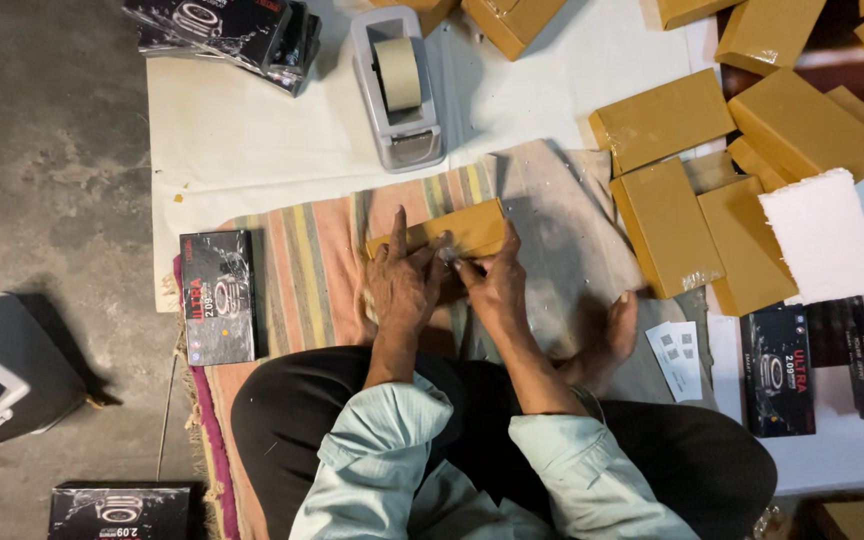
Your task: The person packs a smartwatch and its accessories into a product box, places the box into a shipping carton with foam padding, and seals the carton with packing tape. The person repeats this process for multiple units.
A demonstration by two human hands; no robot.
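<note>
While I watch from the head camera, a striped mat (pixel 302 260) fills the centre over a white sheet (pixel 252 130). At two o'clock lies a heap of wrapped brown parcels (pixel 667 225), so I judge much wrapping done; black boxes (pixel 217 297) at nine o'clock remain bare. A grey tape dispenser (pixel 399 90) stands at twelve. Centre, the brown-wrapped box (pixel 452 230) lies under my left hand (pixel 402 285), fingers spread flat, and right hand (pixel 492 285), fingertips pinching its edge.

The parcel (pixel 452 232) is mustard brown, like the wrapped stack (pixel 742 150). The rug (pixel 302 270) has orange, green and grey stripes (magenta edging). Boxes (pixel 217 297) are black; the dispenser (pixel 397 90) grey, its tape beige.
</note>
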